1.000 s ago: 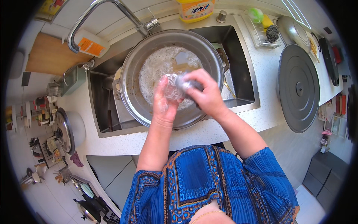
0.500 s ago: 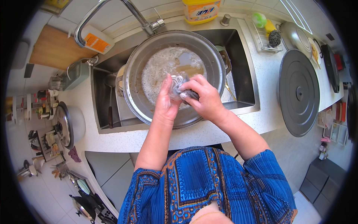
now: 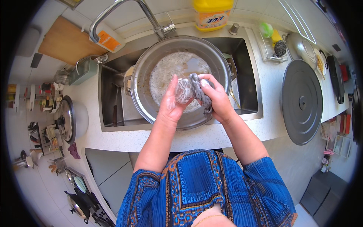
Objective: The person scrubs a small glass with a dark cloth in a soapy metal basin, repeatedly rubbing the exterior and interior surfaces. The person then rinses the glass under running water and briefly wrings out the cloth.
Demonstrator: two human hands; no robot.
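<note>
My left hand (image 3: 169, 103) is closed around a small clear glass (image 3: 184, 91) coated in white suds. A wet grey cloth (image 3: 199, 89) is bunched in my right hand (image 3: 221, 100), against the right side of the glass. Both hands are above a large round metal pot (image 3: 137, 101), which sits in the sink (image 3: 254, 89). Foamy, brownish water (image 3: 165, 72) lies in the bottom of the pot. My hands cover part of the pot's near side, and some of the cloth is hidden by my right fingers.
The chrome faucet (image 3: 150, 16) arches behind the pot. At the back stands a yellow detergent jug (image 3: 213, 15). A large dark round lid (image 3: 301, 102) lies on the right counter, near a wire rack (image 3: 275, 53) with sponges. On the left counter is a lidded pot (image 3: 77, 119).
The cloth has come off the top of the glass to its right side, and more of it hangs from my right hand. The glass is more exposed. The whole view has shifted slightly.
</note>
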